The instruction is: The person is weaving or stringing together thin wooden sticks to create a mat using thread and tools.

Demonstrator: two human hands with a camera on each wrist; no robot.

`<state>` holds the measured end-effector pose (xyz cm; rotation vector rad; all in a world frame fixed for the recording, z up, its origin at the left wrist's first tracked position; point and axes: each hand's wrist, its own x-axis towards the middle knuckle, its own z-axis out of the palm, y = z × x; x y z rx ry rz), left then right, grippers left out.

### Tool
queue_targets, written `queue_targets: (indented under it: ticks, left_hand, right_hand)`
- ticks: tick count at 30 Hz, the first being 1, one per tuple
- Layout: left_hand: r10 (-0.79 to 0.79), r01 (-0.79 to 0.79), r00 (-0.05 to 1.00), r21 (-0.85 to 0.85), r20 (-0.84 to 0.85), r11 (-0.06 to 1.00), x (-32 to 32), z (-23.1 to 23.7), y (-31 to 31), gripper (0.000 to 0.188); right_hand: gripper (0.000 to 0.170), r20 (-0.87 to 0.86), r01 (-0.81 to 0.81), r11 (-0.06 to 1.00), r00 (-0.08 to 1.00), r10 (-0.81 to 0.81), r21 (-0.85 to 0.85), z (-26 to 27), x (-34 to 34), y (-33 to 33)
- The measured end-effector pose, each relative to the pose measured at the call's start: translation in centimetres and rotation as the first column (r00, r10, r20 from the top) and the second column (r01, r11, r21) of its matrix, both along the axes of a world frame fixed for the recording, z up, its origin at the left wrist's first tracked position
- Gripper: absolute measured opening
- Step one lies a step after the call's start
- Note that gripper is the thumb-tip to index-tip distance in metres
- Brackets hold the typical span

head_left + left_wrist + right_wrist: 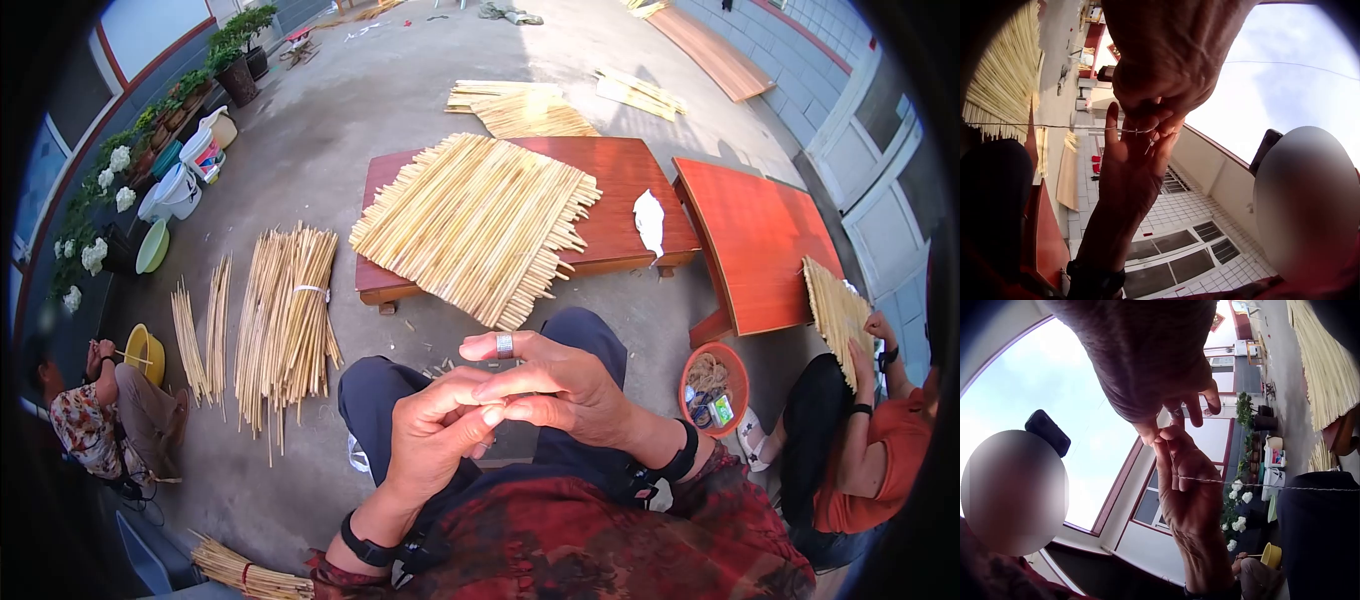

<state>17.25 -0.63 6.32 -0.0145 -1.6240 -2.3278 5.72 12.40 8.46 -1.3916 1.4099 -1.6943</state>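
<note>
Above the lap, the left hand and right hand meet at their fingertips. A twisted string crosses the left wrist view to the fingers, and the same string trails from the left hand in the right wrist view. Both hands pinch its thin end, thumb against forefinger; a fine straight piece, thread or needle, shows below the tips. The right hand's other fingers are spread, one with a ring. A mat of pale sticks lies beyond the knees.
The mat rests on a low red table, beside a white cloth. A second red table and an orange basket stand right. Stick bundles lie left. People sit at both sides, the right one holding a mat.
</note>
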Motion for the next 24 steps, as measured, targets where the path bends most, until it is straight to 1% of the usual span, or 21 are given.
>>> queue_targets:
  ticks: [1, 3, 4, 6, 7, 9, 10, 12, 16, 17, 18, 19, 20, 22, 23, 24]
  left_hand:
    - [-0.008, 0.008, 1.000, 0.012, 0.004, 1.000, 0.0, -0.1, -0.1, 0.008]
    - [-0.011, 0.011, 1.000, 0.021, 0.000, 1.000, 0.0, 0.0, -0.1, 0.008]
    - [-0.010, 0.010, 1.000, 0.026, -0.011, 1.000, 0.0, 0.0, -0.1, 0.009]
    - [-0.004, 0.005, 1.000, 0.030, -0.024, 1.000, 0.1, 0.2, 0.0, 0.009]
    - [-0.004, 0.004, 1.000, 0.057, -0.009, 0.998, 0.1, 0.4, 0.0, 0.009]
    - [0.000, 0.000, 1.000, 0.085, 0.002, 0.996, 0.1, 0.4, 0.1, 0.009]
    - [0.002, -0.004, 1.000, 0.102, 0.018, 0.995, 0.1, 0.3, 0.1, 0.009]
    - [0.006, -0.010, 0.999, 0.118, 0.033, 0.993, 0.1, 0.3, 0.2, 0.009]
    - [0.052, -0.054, 0.998, 0.057, 0.026, 0.997, -0.3, 0.5, 0.3, 0.008]
    - [0.061, -0.062, 0.998, 0.043, 0.022, 0.997, -0.3, 0.5, 0.3, 0.007]
    - [0.069, -0.070, 0.997, 0.044, 0.022, 0.997, -0.3, 0.4, 0.2, 0.007]
    - [0.055, -0.056, 0.998, 0.051, 0.026, 0.997, -0.3, 0.4, 0.1, 0.007]
    - [0.038, -0.040, 0.999, 0.056, 0.030, 0.998, -0.2, 0.4, 0.0, 0.007]
    - [0.014, -0.017, 0.999, 0.074, 0.033, 0.997, -0.1, 0.4, 0.0, 0.008]
    - [-0.011, 0.008, 0.999, 0.093, 0.035, 0.996, 0.0, 0.4, 0.0, 0.009]
    - [-0.009, 0.005, 0.999, 0.094, 0.033, 0.996, 0.0, 0.4, 0.0, 0.009]
  right_hand:
    - [0.020, -0.006, -0.003, 1.000, 1.000, 0.003, -0.006, 0.0, 0.0, -0.1]
    - [0.017, -0.095, -0.012, 0.998, 0.995, 0.006, -0.068, -0.1, -0.2, -0.4]
    - [0.017, -0.100, -0.016, 0.997, 0.995, 0.009, -0.072, -0.1, -0.1, -0.5]
    - [0.014, -0.093, 0.086, 0.990, 0.991, -0.096, -0.108, -0.1, 0.0, -0.5]
    - [0.014, -0.096, 0.082, 0.991, 0.991, -0.092, -0.110, 0.0, 0.0, -0.5]
    - [0.011, -0.214, 0.144, 0.981, 0.962, -0.170, -0.131, 0.2, 0.0, -0.5]
    - [0.011, -0.216, 0.140, 0.981, 0.962, -0.166, -0.133, 0.2, 0.1, -0.7]
    - [0.008, -0.284, 0.210, 0.962, 0.925, -0.254, -0.177, 0.1, 0.1, -0.8]
    - [0.011, -0.289, 0.225, 0.955, 0.917, -0.275, -0.194, -0.3, -0.1, -0.9]
    - [0.011, -0.136, 0.266, 0.941, 0.945, -0.297, -0.209, -0.5, -0.3, -0.8]
    - [0.011, 0.021, 0.307, 0.927, 0.951, -0.310, -0.215, -0.5, -0.5, -0.7]
    - [0.014, 0.117, 0.277, 0.944, 0.959, -0.259, -0.179, -0.5, -1.0, -0.6]
    - [0.014, 0.116, 0.272, 0.945, 0.960, -0.254, -0.179, -0.3, -1.0, -0.7]
    - [0.017, -0.001, 0.178, 0.979, 0.984, -0.179, -0.101, 0.5, -0.7, -0.7]
    - [0.019, -0.117, 0.131, 0.991, 0.984, -0.132, -0.014, 1.3, -0.2, -0.5]
    - [0.019, -0.119, 0.128, 0.992, 0.984, -0.129, -0.013, 0.9, 0.0, -0.5]
